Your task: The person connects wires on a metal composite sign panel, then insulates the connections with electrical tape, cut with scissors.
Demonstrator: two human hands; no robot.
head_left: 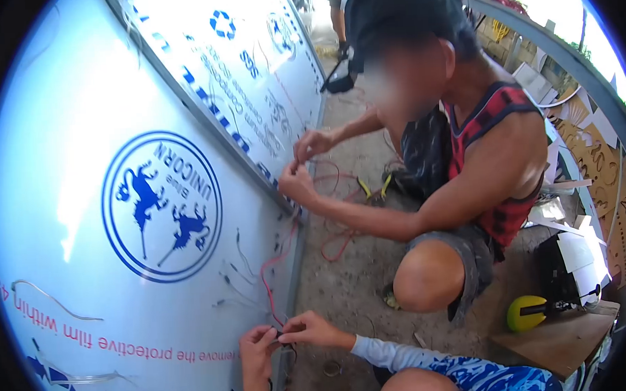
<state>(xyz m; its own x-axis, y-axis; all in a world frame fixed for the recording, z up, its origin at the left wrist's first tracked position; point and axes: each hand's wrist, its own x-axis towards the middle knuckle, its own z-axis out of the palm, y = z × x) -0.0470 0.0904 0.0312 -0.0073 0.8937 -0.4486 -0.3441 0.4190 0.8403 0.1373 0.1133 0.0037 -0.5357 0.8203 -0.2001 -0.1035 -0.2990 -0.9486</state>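
Note:
Near the bottom centre, my left hand (259,358) pinches the dark end of a thin wire by the panel edge. Beside it my right hand (313,332) has thumb and forefinger closed on the same small wire joint, the fingertips of both hands almost touching. A red wire (266,285) runs up from the fingers over the white panel (70,227). Several thin grey leads with dark tips (242,258) poke out of the panel just above. My fingers partly hide the joint.
A co-worker (492,139) in a cap crouches at the right, both hands at the panel edge. Yellow-handled pliers (374,187) and loose red wires (336,247) lie on the ground. A yellow-green round object (526,313), cardboard and scraps are at the right.

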